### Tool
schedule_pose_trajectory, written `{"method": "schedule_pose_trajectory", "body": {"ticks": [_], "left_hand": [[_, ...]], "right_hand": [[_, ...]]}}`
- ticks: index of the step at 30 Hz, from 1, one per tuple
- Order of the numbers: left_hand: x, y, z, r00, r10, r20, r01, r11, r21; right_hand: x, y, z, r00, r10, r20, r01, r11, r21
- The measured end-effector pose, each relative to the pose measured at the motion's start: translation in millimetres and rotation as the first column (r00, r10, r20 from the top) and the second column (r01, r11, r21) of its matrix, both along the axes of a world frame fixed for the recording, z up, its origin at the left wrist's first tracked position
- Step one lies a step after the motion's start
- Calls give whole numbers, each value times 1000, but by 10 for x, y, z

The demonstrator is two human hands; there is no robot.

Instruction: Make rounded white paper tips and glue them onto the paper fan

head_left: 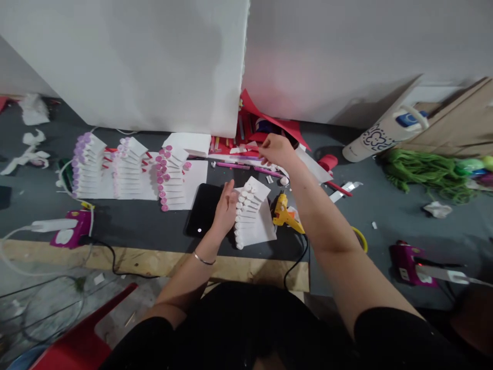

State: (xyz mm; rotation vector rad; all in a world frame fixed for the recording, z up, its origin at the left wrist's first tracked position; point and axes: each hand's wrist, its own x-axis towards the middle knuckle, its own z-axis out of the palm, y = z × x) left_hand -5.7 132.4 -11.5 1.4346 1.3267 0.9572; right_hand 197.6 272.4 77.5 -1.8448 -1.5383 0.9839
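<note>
My left hand (225,209) rests with fingers extended at the left edge of a white card (262,226) bearing a row of white paper rolls with round ends (244,213). Under and beside that hand lies a black phone (204,208). My right hand (278,150) reaches over the pile of red paper and pens at the back, its fingers bent and pinched together. What those fingertips hold, if anything, is too small to make out. Just right of the white card, below my right forearm, is a yellow glue gun (284,211).
Three cards with purple and pink-ended rolls (167,180) stand in a row on the left. Purple pens (233,165) lie behind the phone. A white bottle (379,136), green yarn (406,172) and a purple power socket (412,264) are on the right. White boards (154,61) rise behind.
</note>
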Motion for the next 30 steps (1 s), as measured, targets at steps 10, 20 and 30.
{"method": "schedule_pose_trajectory", "body": {"ticks": [10,20,30], "left_hand": [[-2,24,60,995,54,-80,-40,985,166],[40,-139,671,952,-102,-287,235,845,480],[175,-232,737,921,-147,361,136,989,56]], "right_hand": [[526,-1345,184,888,-35,-459,104,987,124],[444,-2074,112,812,-12,-583,55,997,55],[429,-2090,-36,803,-6,-596,24,999,23]]}}
